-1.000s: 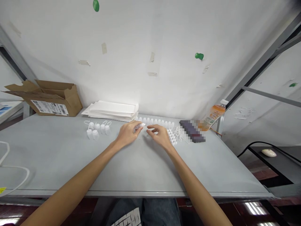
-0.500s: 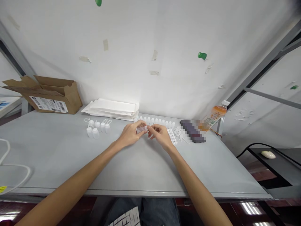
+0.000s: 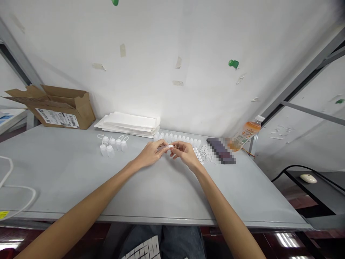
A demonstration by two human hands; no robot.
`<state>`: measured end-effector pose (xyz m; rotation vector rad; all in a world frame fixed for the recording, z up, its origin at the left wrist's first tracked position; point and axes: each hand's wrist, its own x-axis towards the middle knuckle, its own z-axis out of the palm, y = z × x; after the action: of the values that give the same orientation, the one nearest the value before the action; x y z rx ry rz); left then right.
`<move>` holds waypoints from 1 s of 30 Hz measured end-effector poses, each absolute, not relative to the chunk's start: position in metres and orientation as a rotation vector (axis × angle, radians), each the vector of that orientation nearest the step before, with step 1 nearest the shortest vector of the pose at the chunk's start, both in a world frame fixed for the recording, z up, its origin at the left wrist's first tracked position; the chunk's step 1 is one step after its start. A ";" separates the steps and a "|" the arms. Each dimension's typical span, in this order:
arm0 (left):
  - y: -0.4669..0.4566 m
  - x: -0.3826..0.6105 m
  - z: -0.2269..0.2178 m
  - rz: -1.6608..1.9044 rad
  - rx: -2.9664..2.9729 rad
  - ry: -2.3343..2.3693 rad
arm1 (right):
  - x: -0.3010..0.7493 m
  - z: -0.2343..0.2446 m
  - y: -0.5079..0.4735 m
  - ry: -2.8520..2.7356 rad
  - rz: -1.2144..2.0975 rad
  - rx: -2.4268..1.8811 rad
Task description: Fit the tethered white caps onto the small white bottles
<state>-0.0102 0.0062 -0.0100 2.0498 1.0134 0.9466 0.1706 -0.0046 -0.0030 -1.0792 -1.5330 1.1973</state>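
Where the grey table (image 3: 67,180) starts on the left: looped white cable (image 3: 35,196) lying on the surface, opened cardboard box (image 3: 60,109) with shipping label further back against the wall. Next, small white plastic bottles (image 3: 111,145) with looped tethers, clustered, and a stack of white paper sheets (image 3: 126,125) behind them. Centre: left hand (image 3: 151,153) closed to a fingertip pinch on a small white plastic piece (image 3: 170,146), exact kind too small to tell; right hand (image 3: 185,154) pinching the same piece from the other side, both just above the table, close to a row of upright white bottles (image 3: 176,137). Right of that: small white caps (image 3: 198,155), tangled white loops (image 3: 208,153), pixelated dark flat object (image 3: 221,151), tilted orange drink bottle (image 3: 244,135). Off the table, far right: computer mouse (image 3: 308,178) on a dark shelf (image 3: 318,190).
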 end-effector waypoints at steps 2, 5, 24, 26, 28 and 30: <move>0.007 -0.011 -0.008 0.950 2.041 1.018 | 0.171 -0.002 -0.005 -1.533 1.197 -1.094; 0.007 -0.011 -0.006 0.937 2.037 1.032 | 0.169 -0.003 -0.005 -1.508 1.182 -1.127; 0.007 -0.010 -0.008 0.984 1.833 1.054 | 0.170 0.000 -0.005 -1.426 1.202 -1.016; 0.008 -0.011 -0.009 1.000 1.975 1.074 | 0.172 0.000 -0.004 -1.397 1.202 -1.052; 0.009 -0.011 -0.010 0.991 2.093 1.100 | 0.173 0.000 -0.004 -1.388 1.217 -1.087; 0.009 -0.012 -0.012 0.968 2.140 1.117 | 0.173 0.001 -0.004 -1.389 1.254 -1.126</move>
<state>-0.0120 0.0093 -0.0119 2.1399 1.1170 0.9677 0.1728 -0.0045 0.0014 -1.1256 -1.3889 1.2541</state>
